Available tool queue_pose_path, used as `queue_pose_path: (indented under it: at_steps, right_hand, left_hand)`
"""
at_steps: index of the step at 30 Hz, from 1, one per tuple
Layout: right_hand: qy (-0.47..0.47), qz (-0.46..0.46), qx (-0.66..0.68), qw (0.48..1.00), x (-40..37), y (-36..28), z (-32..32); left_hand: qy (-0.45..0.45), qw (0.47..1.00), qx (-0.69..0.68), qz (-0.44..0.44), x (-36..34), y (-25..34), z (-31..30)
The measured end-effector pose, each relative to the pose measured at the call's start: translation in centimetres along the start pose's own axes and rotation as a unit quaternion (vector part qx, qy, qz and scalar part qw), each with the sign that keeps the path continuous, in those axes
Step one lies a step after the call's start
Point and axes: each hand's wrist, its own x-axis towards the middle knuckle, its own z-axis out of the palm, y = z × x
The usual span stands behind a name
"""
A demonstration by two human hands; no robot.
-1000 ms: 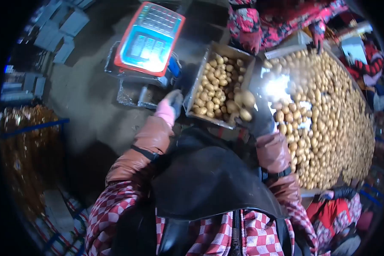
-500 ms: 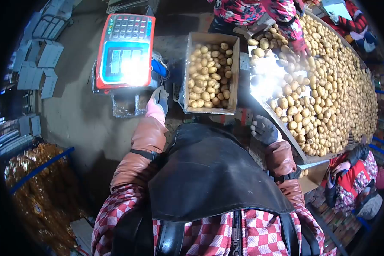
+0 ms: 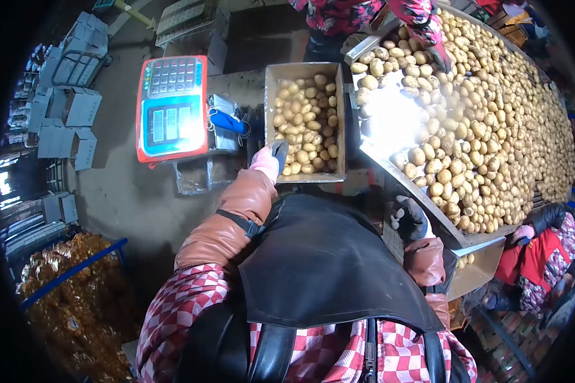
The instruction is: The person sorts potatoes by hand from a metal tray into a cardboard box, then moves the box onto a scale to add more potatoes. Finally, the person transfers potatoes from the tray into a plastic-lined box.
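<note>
A cardboard box (image 3: 339, 121) of potatoes (image 3: 303, 121) stands in front of me. My left hand (image 3: 276, 155), in a grey and pink glove, is at the box's near left corner, its fingers bent over the edge. Left of the box is a red-framed scale display (image 3: 172, 108) with a keypad, and a blue roll (image 3: 229, 121) lies beside it. My right hand (image 3: 410, 218), in a grey glove, hangs near the edge of the sorting table (image 3: 421, 199), fingers apart and loosely curled, holding nothing.
Potatoes (image 3: 492, 147) cover the sorting table on the right. A co-worker's gloved hand (image 3: 439, 57) reaches into them; another co-worker (image 3: 543, 255) is at the lower right. Cartons (image 3: 80, 108) stand at the left, net sacks (image 3: 76, 306) behind a blue rail (image 3: 73, 273).
My left hand has moved right, from beside the scale to the box's corner. My right hand has dropped slightly lower. The view has shifted, and the co-worker's hand has moved among the potatoes.
</note>
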Motion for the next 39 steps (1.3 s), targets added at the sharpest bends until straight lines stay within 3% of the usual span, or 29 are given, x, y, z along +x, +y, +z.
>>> queue_pose_path:
  at_steps: [2, 3, 4, 6, 12, 13, 16, 20, 22, 23, 24, 26, 28, 29, 32, 35, 38, 39]
  right_hand:
    - [0.002, -0.002, -0.006, 1.0, -0.3, -1.0, -1.0]
    - [-0.008, -0.013, -0.015, 1.0, -0.4, -1.6, -1.5]
    - [-0.021, -0.024, -0.027, 0.999, -0.3, -2.4, -2.3]
    - [-0.045, -0.022, -0.029, 0.998, 0.7, -3.4, -4.8]
    - [-0.101, -0.006, -0.101, 0.99, -1.1, -2.8, -7.3]
    - [-0.109, 0.032, -0.098, 0.989, -1.2, -2.0, -7.8]
    - [-0.079, 0.139, -0.116, 0.98, -1.3, 0.2, -8.2]
    - [-0.073, 0.153, -0.081, 0.982, -0.4, 3.7, -8.2]
    - [-0.049, 0.172, -0.035, 0.983, -0.1, 4.4, -7.2]
    - [-0.053, 0.189, -0.023, 0.98, 0.1, 4.3, -6.7]
    - [-0.058, 0.207, -0.011, 0.977, 0.2, 4.3, -6.4]
    - [-0.056, 0.193, -0.01, 0.979, 1.1, 6.7, -7.3]
    - [-0.058, 0.176, 0.067, 0.98, 1.3, 7.8, -7.2]
    - [-0.06, 0.151, 0.037, 0.986, 1.1, 8.1, -7.0]
    - [0.009, 0.163, -0.025, 0.986, 0.8, 7.3, -4.3]
    - [0.006, 0.16, -0.02, 0.987, 1.3, 8.0, -4.3]
    - [0.004, 0.15, -0.024, 0.988, 2.0, 7.9, -4.2]
    - [0.002, 0.156, -0.033, 0.987, 2.3, 7.5, -3.9]
  left_hand:
    - [-0.043, 0.989, 0.124, -0.07, -1.5, 5.4, -0.3]
    - [-0.003, 0.986, 0.16, -0.041, 1.0, 1.3, 2.0]
    - [0.001, 0.986, 0.159, -0.044, 1.0, 3.5, 2.4]
    - [-0.091, 0.95, 0.295, -0.039, 1.6, 7.7, 2.9]
    - [-0.032, 0.932, 0.355, -0.068, 11.3, 6.7, 7.8]
    - [-0.014, 0.93, 0.367, -0.028, 11.4, 7.7, 7.9]
    - [-0.051, 0.916, 0.396, -0.041, 16.5, 5.6, 9.9]
    - [-0.123, 0.873, 0.462, -0.092, 21.4, 2.2, 12.3]
    - [-0.142, 0.816, 0.559, -0.03, 23.7, -0.4, 13.7]
    - [-0.211, 0.836, 0.504, -0.039, 16.1, 12.7, 9.6]
    - [-0.138, 0.885, 0.437, 0.079, 15.5, 11.0, 9.9]
    - [-0.068, 0.91, 0.358, 0.198, 14.9, 7.5, 10.6]
    - [-0.039, 0.955, 0.21, 0.206, 14.4, 5.0, 10.1]
    - [-0.025, 0.968, 0.134, 0.209, 14.4, 4.0, 9.7]
    - [-0.11, 0.942, 0.313, -0.043, 17.7, 2.4, 9.6]
    - [-0.189, 0.889, 0.397, -0.126, 20.7, 1.7, 10.6]
    - [-0.234, 0.892, 0.353, -0.159, 21.8, 1.1, 11.1]
    - [-0.237, 0.922, 0.227, -0.203, 21.7, 0.4, 10.5]
